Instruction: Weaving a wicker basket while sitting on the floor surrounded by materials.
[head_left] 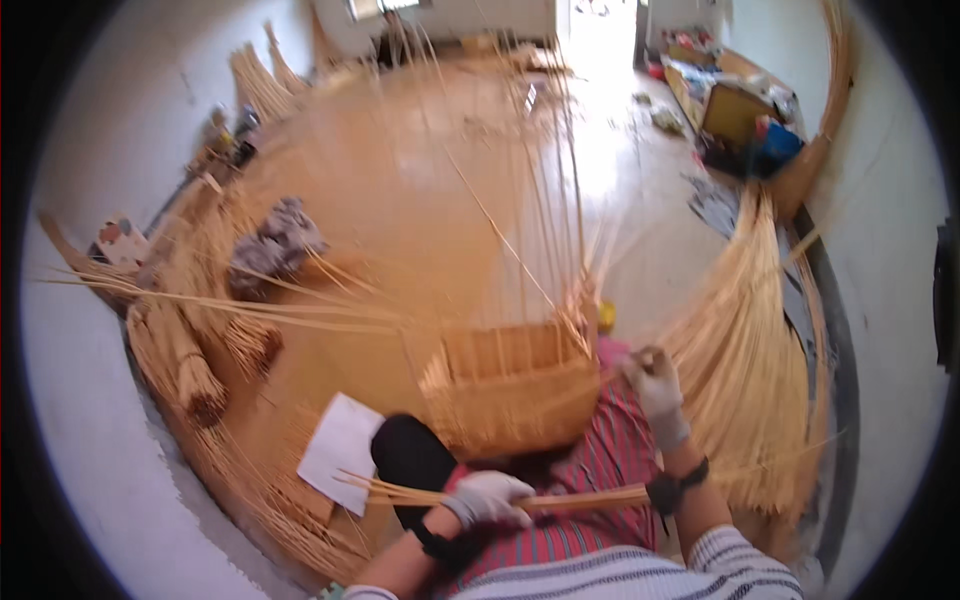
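A partly woven wicker basket (515, 405) rests in front of my knees, with long loose strips (490, 220) standing up from its rim and others reaching out to the left. My left hand (490, 498), in a white glove, is closed around a bundle of wicker strips (590, 500) lying across my lap. To the right of the basket, my gloved right hand (655, 390) is raised, its bare fingertips curled together. Whatever those fingers pinch is too small and blurred to make out. A red striped apron (615, 435) covers my legs.
A large fan of loose wicker strips (750, 370) lies to the right. Tied bundles (195, 375) and a grey cloth heap (275, 245) are at the left. White paper (340, 450) lies by my left knee. A cluttered box (745, 130) stands at the far right wall.
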